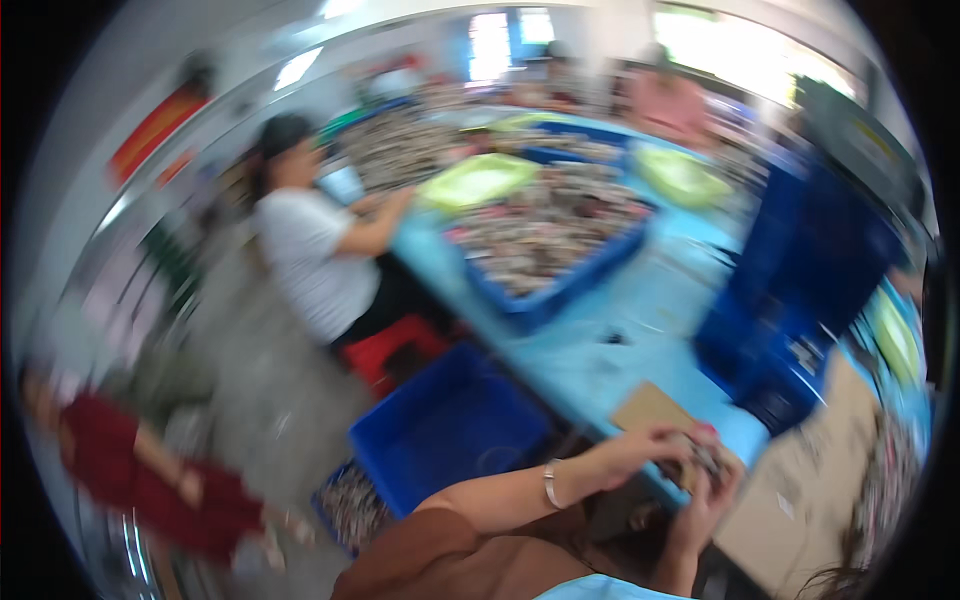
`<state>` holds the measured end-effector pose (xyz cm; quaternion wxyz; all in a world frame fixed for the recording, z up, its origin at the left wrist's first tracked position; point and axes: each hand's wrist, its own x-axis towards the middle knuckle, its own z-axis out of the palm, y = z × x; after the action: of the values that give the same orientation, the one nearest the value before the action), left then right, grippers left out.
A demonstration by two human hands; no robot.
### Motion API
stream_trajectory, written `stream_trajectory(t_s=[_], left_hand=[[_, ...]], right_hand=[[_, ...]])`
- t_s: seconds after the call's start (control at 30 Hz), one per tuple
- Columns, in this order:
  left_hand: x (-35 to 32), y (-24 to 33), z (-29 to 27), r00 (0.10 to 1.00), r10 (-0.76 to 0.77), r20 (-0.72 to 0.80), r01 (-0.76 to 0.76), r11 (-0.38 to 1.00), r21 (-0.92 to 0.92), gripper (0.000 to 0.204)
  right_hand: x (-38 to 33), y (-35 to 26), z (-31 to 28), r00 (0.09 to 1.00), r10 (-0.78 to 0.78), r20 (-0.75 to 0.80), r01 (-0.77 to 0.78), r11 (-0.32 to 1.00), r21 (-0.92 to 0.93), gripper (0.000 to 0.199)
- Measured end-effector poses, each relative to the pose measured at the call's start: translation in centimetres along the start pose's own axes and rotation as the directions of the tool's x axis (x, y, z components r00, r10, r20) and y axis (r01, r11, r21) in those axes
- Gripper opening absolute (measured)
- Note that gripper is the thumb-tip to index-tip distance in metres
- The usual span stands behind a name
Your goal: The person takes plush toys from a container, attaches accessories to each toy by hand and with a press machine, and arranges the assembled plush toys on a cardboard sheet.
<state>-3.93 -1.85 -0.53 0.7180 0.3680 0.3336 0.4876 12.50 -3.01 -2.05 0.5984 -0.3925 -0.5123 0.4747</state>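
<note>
Hands meet at the near edge of the table (640,330): my left hand (645,445) and right hand (712,495) both clasp a small part (703,455), blurred. Sorting appears underway. Next move, I judge, needs steady fingers over the cardboard (648,405).

The single camera on my head looks down and forward, fisheye-bent and blurred. My hands (690,470) sit close at lower right; the blue counter (640,310) stretches toward the upper frame.
</note>
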Motion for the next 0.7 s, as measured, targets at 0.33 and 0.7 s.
stream_trajectory(t_s=[0.33, 0.7], left_hand=[[-34.9, 8.5, -16.7, -0.03, 0.538, -0.842, -0.999, 0.002, 0.037, 0.06], [-55.4, 6.2, -5.6, -0.185, 0.976, 0.116, -0.849, -0.218, 0.481, 0.074]], right_hand=[[-0.2, 1.7, 3.0, 0.922, -0.048, 0.385, 0.032, 0.998, 0.048, 0.034], [-1.5, 1.0, 6.3, 0.816, -0.019, 0.578, -0.028, 0.997, 0.072, 0.033]])
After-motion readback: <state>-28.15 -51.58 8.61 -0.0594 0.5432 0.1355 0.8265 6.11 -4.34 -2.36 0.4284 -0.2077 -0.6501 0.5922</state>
